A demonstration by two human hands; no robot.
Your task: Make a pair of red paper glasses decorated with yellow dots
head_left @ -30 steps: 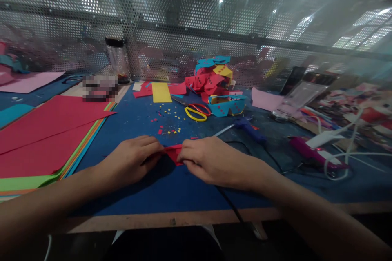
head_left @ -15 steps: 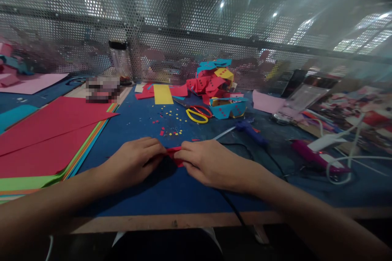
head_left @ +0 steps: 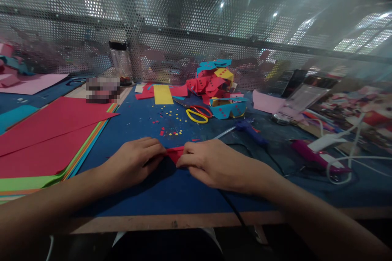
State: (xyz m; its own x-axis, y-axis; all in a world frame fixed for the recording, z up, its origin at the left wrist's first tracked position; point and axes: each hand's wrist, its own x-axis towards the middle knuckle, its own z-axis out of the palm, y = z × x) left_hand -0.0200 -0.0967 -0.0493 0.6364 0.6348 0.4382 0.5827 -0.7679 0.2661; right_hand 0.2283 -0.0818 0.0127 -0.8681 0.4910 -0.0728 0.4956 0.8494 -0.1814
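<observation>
Blue table (head_left: 183,195) carries stacked coloured sheets (head_left: 45,138) at left. At centre, left hand (head_left: 134,162) and right hand (head_left: 214,162) each close a pinching grip on one end of the small red paper piece (head_left: 175,153), which lies on the table. Scissors (head_left: 197,113) lie beyond, slightly right.

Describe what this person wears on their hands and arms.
The left hand and right hand are bare: no gloves, no rings showing. The left forearm and right forearm are uncovered to the picture's edge, with no sleeve, watch or bracelet in view. Dim light hides any small marks.
</observation>
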